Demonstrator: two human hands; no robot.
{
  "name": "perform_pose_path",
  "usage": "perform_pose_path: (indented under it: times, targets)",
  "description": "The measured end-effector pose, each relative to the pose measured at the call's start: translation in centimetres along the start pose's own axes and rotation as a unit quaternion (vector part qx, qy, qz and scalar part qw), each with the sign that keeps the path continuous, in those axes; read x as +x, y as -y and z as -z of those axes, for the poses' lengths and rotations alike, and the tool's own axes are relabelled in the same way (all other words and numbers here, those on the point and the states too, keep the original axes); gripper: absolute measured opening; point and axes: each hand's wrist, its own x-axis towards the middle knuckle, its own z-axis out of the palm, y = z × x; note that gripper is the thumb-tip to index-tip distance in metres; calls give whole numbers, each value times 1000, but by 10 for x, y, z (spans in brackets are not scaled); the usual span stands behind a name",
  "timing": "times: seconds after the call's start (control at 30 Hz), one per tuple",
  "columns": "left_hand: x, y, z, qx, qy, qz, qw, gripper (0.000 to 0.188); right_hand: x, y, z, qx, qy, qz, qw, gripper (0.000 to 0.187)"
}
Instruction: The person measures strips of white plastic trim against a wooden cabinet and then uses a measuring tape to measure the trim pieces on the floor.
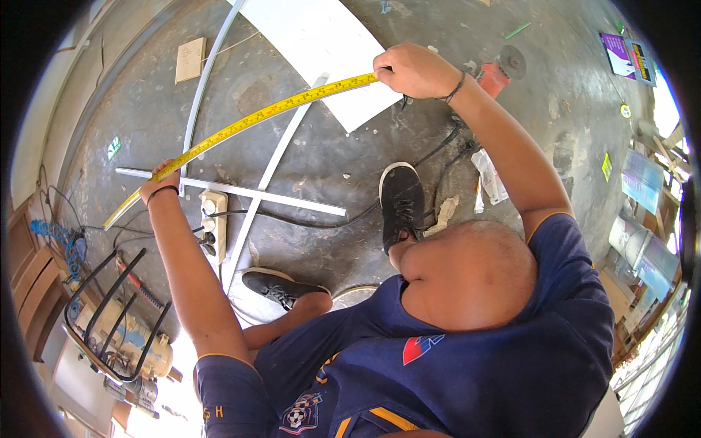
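Stretch the yellow, thin, flexible measuring tape [270,111] taut and untwisted between both hands; slack would likely spoil a reading. The right hand [420,69] is clenched on one end, by the near edge of the smooth white flat panel [328,44]; whether it conceals a case cannot be told. The left hand [166,179] grips the tape short of its free end. Below, straight pale metal-like strips [292,201] cross on the scuffed grey floor [332,160], toward its left edge.

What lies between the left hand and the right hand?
In the head view, a yellow measuring tape runs from the left hand to the right hand, passing in front of two pale strips and a white sheet.
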Motion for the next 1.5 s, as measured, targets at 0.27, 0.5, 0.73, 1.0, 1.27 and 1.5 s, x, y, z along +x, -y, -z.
perform_pose_path:
  times: [0.27,0.5,0.73,1.0,1.27,1.5]
  targets:
    - [-5,6,-4,12,-15,5,1000,18,-3,-3,0,-3,-4,-1,1000,18]
    - [6,-2,5,-31,11,12,999,20,2,-3,-1,-11,-9,20,1000,17]
    - [-9,19,-1,23,1,9,1000,24,-2,-2,5,-11,-12,26,1000,16]
    - [-21,13,4,-15,-13,18,1000,19,3,23,15,15,36,-54,998,17]
    - [-23,19,2,-16,-12,18,1000,20,1,14,13,16,37,-50,998,17]
    - [-24,18,2,-20,-26,9,999,19,2,19,14,16,38,-46,998,18]
